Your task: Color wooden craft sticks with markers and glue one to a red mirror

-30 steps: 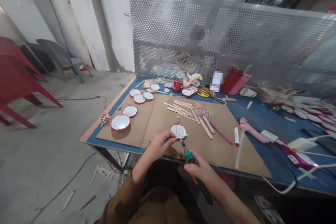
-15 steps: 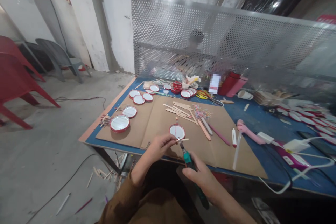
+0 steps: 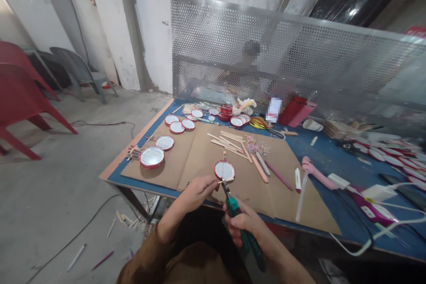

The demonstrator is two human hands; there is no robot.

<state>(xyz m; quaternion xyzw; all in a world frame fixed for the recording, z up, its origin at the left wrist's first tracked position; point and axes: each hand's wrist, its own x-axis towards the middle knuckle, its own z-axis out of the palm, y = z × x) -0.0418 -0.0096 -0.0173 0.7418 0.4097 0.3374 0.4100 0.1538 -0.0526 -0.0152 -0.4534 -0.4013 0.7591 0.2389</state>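
Observation:
My left hand (image 3: 198, 191) pinches a short wooden stick (image 3: 222, 181) at the near edge of the brown cardboard sheet (image 3: 186, 155). My right hand (image 3: 244, 226) grips green-handled cutting pliers (image 3: 234, 207), whose jaws sit on the stick's right end. Just beyond the stick lies a small round red-rimmed mirror (image 3: 224, 170) with a stick glued to its far side.
Larger red-rimmed mirrors (image 3: 152, 156) lie on the left of the cardboard, a pile of wooden sticks (image 3: 229, 140) and coloured pens (image 3: 259, 168) beyond. A pink glue gun (image 3: 316, 171), cables and chargers lie to the right. Behind a perforated metal screen (image 3: 282, 53) sits another person. Red chairs (image 3: 16, 97) stand left.
The stick end that stuck out past the pliers is gone; the jaws now sit at its tip. Both hands have shifted slightly toward me and left.

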